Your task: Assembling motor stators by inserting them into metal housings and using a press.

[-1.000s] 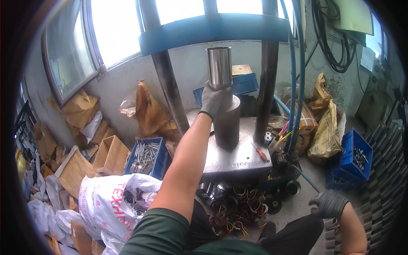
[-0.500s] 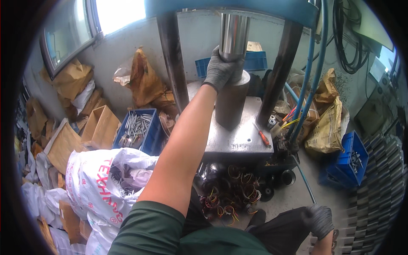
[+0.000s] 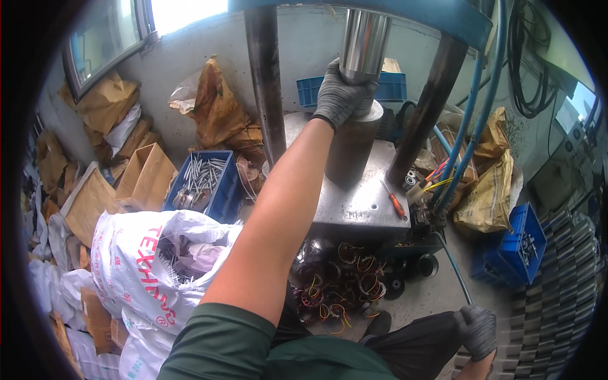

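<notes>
My left hand [image 3: 340, 96], in a grey knit glove, reaches forward to the press. Its fingers curl around the space just below the shiny steel ram [image 3: 365, 44]; a metal piece there is mostly hidden by the hand. Under it a thick dark steel cylinder [image 3: 349, 149] stands upright on the press's metal bed [image 3: 329, 206]. At the lower right my right hand [image 3: 477, 330], also gloved, is closed on the end of a thin lever rod [image 3: 453, 261] that runs from the press's side. An orange-handled screwdriver [image 3: 396, 204] lies on the bed's right part.
Dark posts [image 3: 265, 82] flank the ram, with blue hoses [image 3: 476, 120] at the right. Below the bed lie wound motor parts with coloured wires [image 3: 329, 278]. A blue bin of metal shafts [image 3: 201, 183] and a white sack [image 3: 136, 266] stand left; another blue bin [image 3: 516, 247] stands right.
The view has shifted a little, so the press appears farther right. My left hand stays just below the ram, and my right hand keeps its grip on the lever rod.
</notes>
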### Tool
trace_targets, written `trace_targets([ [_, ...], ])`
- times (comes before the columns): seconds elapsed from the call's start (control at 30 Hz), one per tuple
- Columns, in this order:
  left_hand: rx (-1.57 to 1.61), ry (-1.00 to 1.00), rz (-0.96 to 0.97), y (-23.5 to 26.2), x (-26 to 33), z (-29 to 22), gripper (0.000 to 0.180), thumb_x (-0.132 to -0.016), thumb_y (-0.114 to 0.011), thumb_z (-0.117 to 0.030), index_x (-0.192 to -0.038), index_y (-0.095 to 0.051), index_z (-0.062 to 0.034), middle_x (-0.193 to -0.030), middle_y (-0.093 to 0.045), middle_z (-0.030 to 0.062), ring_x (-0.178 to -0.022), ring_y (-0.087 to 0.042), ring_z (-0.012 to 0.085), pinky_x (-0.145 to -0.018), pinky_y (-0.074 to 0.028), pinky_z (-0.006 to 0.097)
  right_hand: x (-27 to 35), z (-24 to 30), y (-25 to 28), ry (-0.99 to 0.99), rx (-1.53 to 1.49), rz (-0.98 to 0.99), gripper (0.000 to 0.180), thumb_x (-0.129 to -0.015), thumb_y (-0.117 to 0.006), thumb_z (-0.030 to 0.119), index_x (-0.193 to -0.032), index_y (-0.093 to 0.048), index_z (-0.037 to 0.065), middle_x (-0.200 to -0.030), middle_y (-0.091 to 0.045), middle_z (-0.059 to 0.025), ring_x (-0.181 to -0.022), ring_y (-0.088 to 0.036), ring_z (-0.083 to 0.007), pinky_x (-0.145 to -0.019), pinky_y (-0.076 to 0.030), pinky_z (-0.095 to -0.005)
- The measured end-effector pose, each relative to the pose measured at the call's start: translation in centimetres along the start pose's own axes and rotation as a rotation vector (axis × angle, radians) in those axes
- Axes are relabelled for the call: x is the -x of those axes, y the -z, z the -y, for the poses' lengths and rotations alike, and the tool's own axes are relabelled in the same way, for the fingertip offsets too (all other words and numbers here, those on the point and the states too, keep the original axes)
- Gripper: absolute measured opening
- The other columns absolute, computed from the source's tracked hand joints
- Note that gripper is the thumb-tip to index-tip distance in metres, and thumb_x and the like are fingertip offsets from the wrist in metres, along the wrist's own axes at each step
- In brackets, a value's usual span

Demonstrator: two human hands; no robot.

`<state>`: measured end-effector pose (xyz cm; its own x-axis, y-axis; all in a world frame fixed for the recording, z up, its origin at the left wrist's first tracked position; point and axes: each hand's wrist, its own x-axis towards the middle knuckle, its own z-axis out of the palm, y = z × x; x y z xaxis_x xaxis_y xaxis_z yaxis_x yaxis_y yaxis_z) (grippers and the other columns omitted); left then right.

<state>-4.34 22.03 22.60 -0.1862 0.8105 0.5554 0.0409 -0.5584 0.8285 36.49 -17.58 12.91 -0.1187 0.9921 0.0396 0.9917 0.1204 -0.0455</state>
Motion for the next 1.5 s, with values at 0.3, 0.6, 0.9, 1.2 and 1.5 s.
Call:
trace_targets([
  [0.3, 0.149, 0.061, 0.001, -0.7, 1.0, -2.0, 0.067, -0.081, -0.084, -0.017, -0.137, -0.046, -0.0084, -0.118, -0.063, 0.0086, -0.106, -0.065, 0.0183, -0.097, -0.058, 0.033, -0.2, 1.2, 1.4, -0.038, -0.329, -0.070, 0.032, -0.090, -0.067, 0.012, -0.120, -0.072, 0.002, -0.098, -0.075, -0.0217, -0.093, -0.073, -0.0390, -0.083, -0.058, -0.0447],
  [0.6, -0.048, -0.114, -0.019, -0.1, 0.5, 0.3, 0.054, -0.083, -0.080, -0.020, -0.128, -0.053, -0.0074, -0.111, -0.066, 0.0072, -0.100, -0.065, 0.0167, -0.087, -0.059, 0.030, -3.9, -0.3, 4.7, 0.241, 0.012, -0.237, 0.052, -0.081, -0.066, -0.002, -0.133, -0.064, 0.006, -0.102, -0.070, -0.0192, -0.094, -0.067, -0.0427, -0.092, -0.053, -0.0517],
  [0.9, 0.891, 0.147, 0.160, 0.5, -0.7, 1.4, 0.065, -0.078, -0.086, -0.021, -0.130, -0.050, -0.0074, -0.113, -0.065, 0.0072, -0.102, -0.064, 0.0145, -0.086, -0.059, 0.029, -19.0, -2.0, 11.6, 0.293, 0.045, -0.869, 0.017, -0.090, -0.068, 0.006, -0.106, -0.065, 0.001, -0.108, -0.070, -0.0206, -0.102, -0.067, -0.0389, -0.094, -0.052, -0.0449],
  [1.2, -0.059, -0.051, 0.036, 0.0, 0.6, -0.7, 0.067, -0.080, -0.083, -0.015, -0.135, -0.045, -0.0082, -0.125, -0.062, 0.0085, -0.107, -0.064, 0.0176, -0.095, -0.058, 0.029, -2.8, 0.1, 4.2, 0.102, -0.182, -0.002, 0.027, -0.080, -0.074, 0.016, -0.104, -0.073, 0.004, -0.092, -0.071, -0.0195, -0.086, -0.070, -0.0396, -0.077, -0.057, -0.0468],
  [1.5, 0.023, 0.085, 0.056, -0.8, 0.6, -2.2, 0.054, -0.085, -0.078, -0.025, -0.129, -0.051, -0.0093, -0.118, -0.066, 0.0057, -0.106, -0.063, 0.0169, -0.097, -0.057, 0.032, -0.4, 1.3, 0.4, 0.022, -0.034, -0.072, 0.011, -0.078, -0.072, 0.015, -0.078, -0.064, 0.006, -0.074, -0.062, -0.0188, -0.072, -0.064, -0.0411, -0.066, -0.052, -0.0495],
])
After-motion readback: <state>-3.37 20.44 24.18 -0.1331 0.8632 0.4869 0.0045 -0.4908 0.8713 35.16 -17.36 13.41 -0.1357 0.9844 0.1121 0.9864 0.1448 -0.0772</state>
